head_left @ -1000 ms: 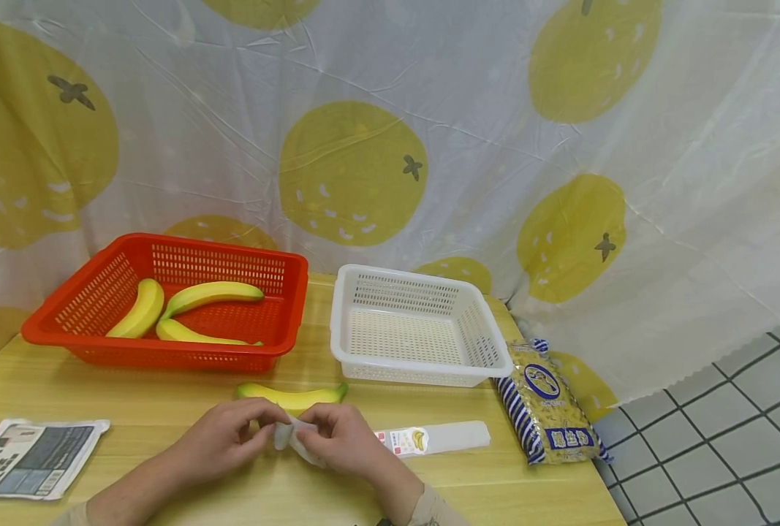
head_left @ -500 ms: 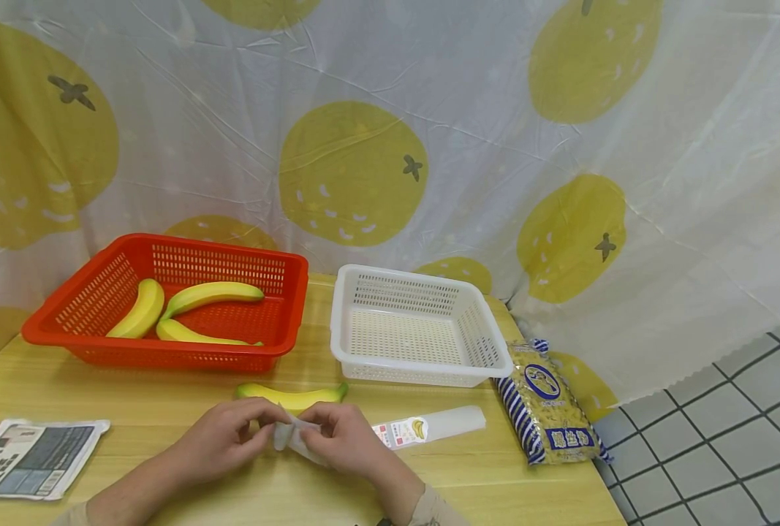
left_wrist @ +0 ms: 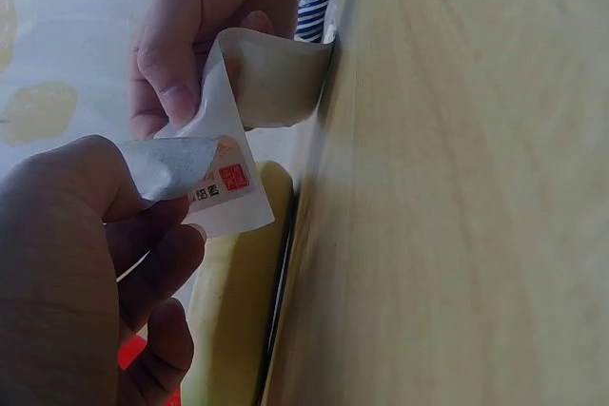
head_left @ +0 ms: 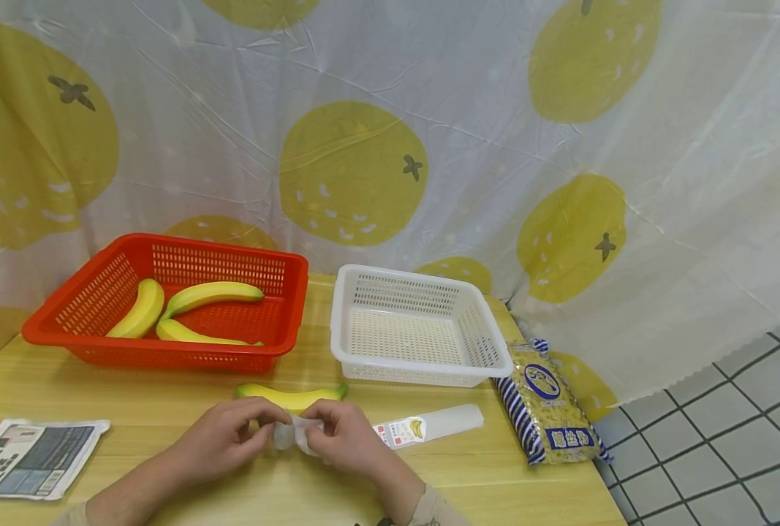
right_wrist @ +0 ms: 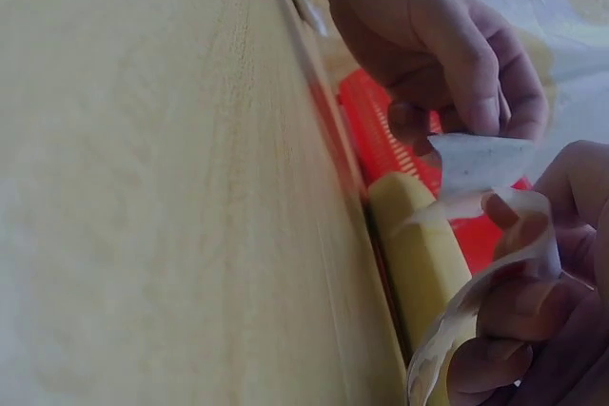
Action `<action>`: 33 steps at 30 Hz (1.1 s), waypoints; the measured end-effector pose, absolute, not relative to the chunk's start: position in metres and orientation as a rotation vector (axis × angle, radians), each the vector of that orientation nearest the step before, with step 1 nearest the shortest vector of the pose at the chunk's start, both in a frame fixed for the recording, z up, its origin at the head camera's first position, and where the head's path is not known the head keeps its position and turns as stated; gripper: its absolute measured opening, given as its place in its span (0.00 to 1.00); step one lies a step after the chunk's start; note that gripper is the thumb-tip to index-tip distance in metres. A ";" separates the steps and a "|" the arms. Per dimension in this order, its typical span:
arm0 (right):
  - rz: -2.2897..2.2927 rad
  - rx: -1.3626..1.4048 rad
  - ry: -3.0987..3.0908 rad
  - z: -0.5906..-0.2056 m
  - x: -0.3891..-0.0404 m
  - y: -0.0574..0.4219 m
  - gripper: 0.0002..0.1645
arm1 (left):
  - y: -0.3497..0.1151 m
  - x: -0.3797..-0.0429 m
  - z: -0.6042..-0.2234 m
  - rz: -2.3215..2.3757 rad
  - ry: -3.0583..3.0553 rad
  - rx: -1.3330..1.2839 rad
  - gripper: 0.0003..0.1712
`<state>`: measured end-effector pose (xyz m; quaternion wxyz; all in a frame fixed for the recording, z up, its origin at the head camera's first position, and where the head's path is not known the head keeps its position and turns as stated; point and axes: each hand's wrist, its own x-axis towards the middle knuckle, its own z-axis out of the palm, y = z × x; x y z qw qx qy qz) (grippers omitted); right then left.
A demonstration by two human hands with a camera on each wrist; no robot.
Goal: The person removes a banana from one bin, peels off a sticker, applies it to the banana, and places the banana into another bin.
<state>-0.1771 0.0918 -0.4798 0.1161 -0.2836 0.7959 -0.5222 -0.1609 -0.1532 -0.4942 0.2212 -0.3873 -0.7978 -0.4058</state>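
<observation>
A white strip of labels (head_left: 449,421) with banana pictures and red print runs from my right hand (head_left: 349,442) to the right over the table. That hand pinches the strip near its left end, which bends up between finger and thumb. My left hand (head_left: 235,438) pinches a small pale label (left_wrist: 171,166), whose lifted edge curls back from the backing paper (left_wrist: 281,83). A red square mark and dark characters show on the part lying flat on the backing. Just beyond both hands a yellow banana (head_left: 291,399) with green ends lies on the table.
A red basket (head_left: 172,358) with several bananas stands at the back left, a white basket (head_left: 403,372) right of it. A packet with blue stripes (head_left: 550,409) lies at the table's right edge, a flat printed pouch (head_left: 37,459) at the left. A fruit-patterned curtain (head_left: 468,183) hangs behind.
The label strip's far end has swung slightly up and shifted left. The pale flap between the hands shows a little wider as my right fingers tilt the backing. My left hand stays nearly still.
</observation>
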 end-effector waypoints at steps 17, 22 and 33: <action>-1.507 -0.841 2.353 -0.479 -0.177 0.092 0.06 | -0.153 -0.160 -0.492 -1.106 -2.247 -1.016 0.27; -1.486 -0.848 2.372 -0.479 -0.177 0.092 0.06 | -0.153 -0.160 -0.493 -1.087 -2.269 -0.956 0.26; -1.497 -0.814 2.376 -0.479 -0.178 0.093 0.04 | -0.154 -0.161 -0.494 -1.083 -2.298 -0.828 0.23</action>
